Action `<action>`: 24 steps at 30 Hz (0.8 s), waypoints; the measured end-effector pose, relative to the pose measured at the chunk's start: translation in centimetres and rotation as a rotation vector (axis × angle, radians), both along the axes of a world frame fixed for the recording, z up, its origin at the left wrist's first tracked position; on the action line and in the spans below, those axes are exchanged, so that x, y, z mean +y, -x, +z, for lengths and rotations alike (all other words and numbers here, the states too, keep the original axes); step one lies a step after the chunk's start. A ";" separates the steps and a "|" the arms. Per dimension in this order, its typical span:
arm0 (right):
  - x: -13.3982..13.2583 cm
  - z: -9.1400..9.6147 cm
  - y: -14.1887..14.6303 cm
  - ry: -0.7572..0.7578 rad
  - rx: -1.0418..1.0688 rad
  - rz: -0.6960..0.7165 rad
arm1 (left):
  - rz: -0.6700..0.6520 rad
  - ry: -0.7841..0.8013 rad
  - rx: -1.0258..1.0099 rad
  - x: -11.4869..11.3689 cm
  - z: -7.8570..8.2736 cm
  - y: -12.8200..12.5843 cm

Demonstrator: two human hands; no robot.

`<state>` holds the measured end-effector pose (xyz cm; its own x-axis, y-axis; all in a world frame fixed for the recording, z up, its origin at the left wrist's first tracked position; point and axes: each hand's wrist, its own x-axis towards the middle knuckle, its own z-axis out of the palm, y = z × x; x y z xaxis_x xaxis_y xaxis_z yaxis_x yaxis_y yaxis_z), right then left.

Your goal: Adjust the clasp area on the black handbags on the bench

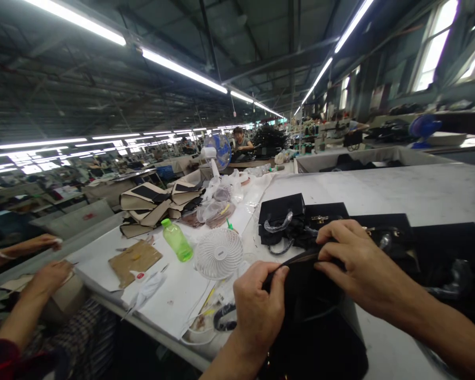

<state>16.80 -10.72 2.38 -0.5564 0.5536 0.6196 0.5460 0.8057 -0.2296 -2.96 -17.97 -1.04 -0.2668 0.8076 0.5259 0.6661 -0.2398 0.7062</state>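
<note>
My left hand is closed, pinching the top edge of a black bag that lies at the table's near edge. My right hand is curled over the same edge a little further right, fingers pressed onto the black material. Just behind my hands several more black handbags lie in a row, one with a plastic-wrapped handle and one with a gold clasp.
A small white fan lies face up beside a green bottle. Cardboard pieces, stacked brown panels and plastic bags sit further left on the white table. A co-worker's hands work at far left. A standing fan is behind.
</note>
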 end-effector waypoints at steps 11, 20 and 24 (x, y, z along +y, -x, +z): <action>2.0 1.8 -2.2 -0.052 -0.073 0.063 | -0.081 0.143 0.091 0.5 6.3 2.5; 5.4 -2.0 -2.0 0.246 -0.070 0.013 | -0.099 0.402 0.080 2.9 1.0 2.7; 6.6 -1.6 -1.1 0.306 -0.149 0.029 | -0.142 0.409 0.096 3.5 0.0 3.0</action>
<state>17.86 -4.12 0.78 -0.6465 0.6839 0.3381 0.5694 0.7275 -0.3828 -5.97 -14.51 -1.06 -0.1041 0.9795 0.1723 0.7139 -0.0470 0.6987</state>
